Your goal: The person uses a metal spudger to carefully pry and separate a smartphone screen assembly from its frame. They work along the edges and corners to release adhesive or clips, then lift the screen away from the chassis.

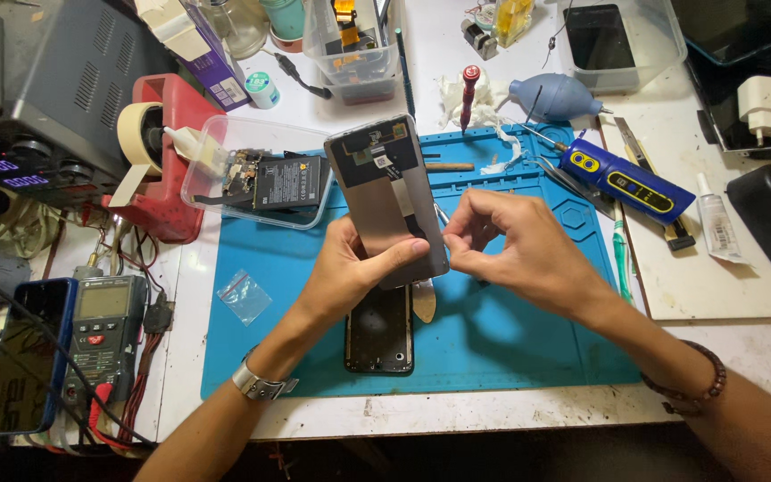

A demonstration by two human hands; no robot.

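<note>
While my left hand (pixel 350 268) grips the bare phone screen panel (pixel 387 198) with thumb across its lower face, I keep it tilted upright above the blue mat (pixel 510 330) so its back and flat cable face me. My right hand (pixel 510 245) pinches narrowly at the panel's right edge, fingertips touching it; what it nips there is too small to tell. Below, the phone frame (pixel 379 328) lies flat on the mat, and a clear tray (pixel 211 152) with the battery sits just behind, within reach

Matt blue rubbery mat (pixel 510 330), glossy black phone frame (pixel 379 335), clear plastic tray (pixel 216 143).
</note>
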